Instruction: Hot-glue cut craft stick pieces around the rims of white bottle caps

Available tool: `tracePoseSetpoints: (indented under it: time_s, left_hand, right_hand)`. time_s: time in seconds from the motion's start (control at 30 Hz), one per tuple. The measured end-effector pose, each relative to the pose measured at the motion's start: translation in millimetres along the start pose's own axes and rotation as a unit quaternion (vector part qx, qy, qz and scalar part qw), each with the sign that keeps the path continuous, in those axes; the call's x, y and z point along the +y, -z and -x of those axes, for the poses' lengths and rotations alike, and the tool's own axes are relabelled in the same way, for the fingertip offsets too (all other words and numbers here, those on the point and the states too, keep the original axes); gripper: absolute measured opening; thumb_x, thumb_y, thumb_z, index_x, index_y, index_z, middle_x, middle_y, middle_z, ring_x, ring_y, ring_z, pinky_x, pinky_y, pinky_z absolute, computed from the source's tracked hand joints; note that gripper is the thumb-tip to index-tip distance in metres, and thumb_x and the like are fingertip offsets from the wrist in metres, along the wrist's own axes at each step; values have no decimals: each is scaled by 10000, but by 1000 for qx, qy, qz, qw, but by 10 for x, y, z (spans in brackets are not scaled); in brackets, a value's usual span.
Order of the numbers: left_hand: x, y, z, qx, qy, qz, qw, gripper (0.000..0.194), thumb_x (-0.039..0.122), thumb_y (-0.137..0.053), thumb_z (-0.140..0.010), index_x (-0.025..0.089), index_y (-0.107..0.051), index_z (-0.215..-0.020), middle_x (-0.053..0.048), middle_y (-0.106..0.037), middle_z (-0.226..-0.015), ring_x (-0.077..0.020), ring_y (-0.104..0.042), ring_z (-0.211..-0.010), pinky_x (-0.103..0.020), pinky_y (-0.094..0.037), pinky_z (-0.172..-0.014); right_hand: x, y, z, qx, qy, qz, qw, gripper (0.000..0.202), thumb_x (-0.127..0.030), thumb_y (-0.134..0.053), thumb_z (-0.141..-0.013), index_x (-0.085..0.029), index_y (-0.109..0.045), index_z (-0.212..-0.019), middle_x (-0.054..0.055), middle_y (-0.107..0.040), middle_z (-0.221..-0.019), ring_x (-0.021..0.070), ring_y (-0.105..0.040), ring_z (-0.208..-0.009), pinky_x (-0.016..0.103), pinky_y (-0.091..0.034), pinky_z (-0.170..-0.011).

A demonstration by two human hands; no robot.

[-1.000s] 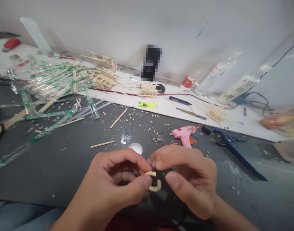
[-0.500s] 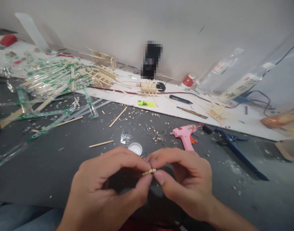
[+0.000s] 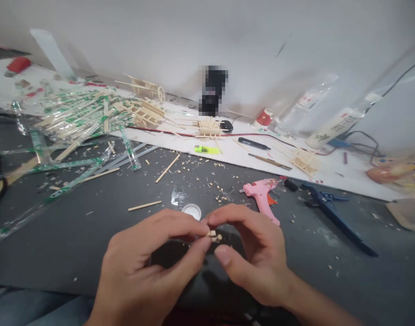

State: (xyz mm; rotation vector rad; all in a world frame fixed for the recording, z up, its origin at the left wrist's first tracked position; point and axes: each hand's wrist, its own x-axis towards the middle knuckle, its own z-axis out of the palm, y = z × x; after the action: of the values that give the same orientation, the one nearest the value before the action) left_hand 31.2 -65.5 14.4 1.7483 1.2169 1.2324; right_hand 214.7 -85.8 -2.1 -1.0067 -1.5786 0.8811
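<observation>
Thumb and forefinger of my left hand (image 3: 153, 258) pinch small wooden stick pieces (image 3: 213, 235), whose pale cut ends stick out to the right. My right hand (image 3: 255, 253) is beside them, thumb and forefinger parted, with nothing seen between them. Whether its fingertips still touch the pieces at the back I cannot tell. Just beyond the fingers lies a round white lid (image 3: 191, 211). A pink glue gun (image 3: 262, 194) rests past my right hand. One short wooden stick (image 3: 144, 206) lies on the dark table to the left.
Wrapped chopsticks (image 3: 74, 117) pile up at the left. Small wooden carts (image 3: 209, 127) stand on the white board along the wall, near a yellow lighter (image 3: 206, 149). Blue cutters (image 3: 340, 222) lie at the right. Wood bits (image 3: 221, 198) litter the dark table.
My right thumb has come away from the small wooden pieces and its grip has opened. My left hand still pinches them. The view has shifted slightly.
</observation>
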Motion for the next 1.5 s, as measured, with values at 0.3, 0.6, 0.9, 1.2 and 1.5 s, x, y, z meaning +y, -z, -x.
tracePoseSetpoints:
  time_s: [0.3, 0.6, 0.9, 1.2, 1.5]
  left_hand:
    - [-216, 69, -11, -16, 130, 99, 986, 72, 253, -793, -826, 323, -804, -839, 78, -832, -835, -108, -781, -744, -115, -603, -711]
    - [-239, 256, -210, -39, 276, 191, 941, 234, 397, -843, -845, 214, -808, -986, 3, -783, -769, -139, -697, -649, -226, -584, -640]
    - [-100, 295, -129, -93, 301, 279, 907, 121, 350, -806, -886, 233, -825, -910, 51, -702, -622, -66, -608, -526, -141, -475, -528]
    - [-148, 226, -148, -123, 296, 274, 907, 141, 339, -785, -892, 200, -799, -914, 36, -705, -633, -90, -634, -566, -177, -510, -575]
    - [-413, 50, -109, -146, 307, 236, 910, 159, 336, -752, -901, 182, -782, -929, 10, -702, -636, -152, -675, -587, -267, -559, -631]
  right_hand:
    - [7, 71, -124, 2, 33, 153, 988, 238, -247, -688, -933, -242, -693, -1171, 36, -788, -1068, 180, -733, -947, 313, -587, -846]
    - [-195, 655, -361, -28, -333, 638, 694, 441, -560, -500, -996, -194, -703, -1137, 166, -751, -1111, 393, -725, -954, 498, -514, -779]
    - [150, 765, -9, 48, -373, 612, 696, 349, -480, -492, -965, -183, -675, -949, 192, -755, -999, 391, -727, -910, 433, -474, -733]
    - [56, 560, 271, 182, -214, 50, 958, 483, -581, -431, -863, -189, -687, -982, 128, -709, -841, 255, -600, -592, 393, -468, -562]
    - [350, 408, 160, -18, -281, -180, 943, 405, -612, -675, -781, -217, -584, -774, -15, -486, -579, 128, -346, -493, 252, -281, -460]
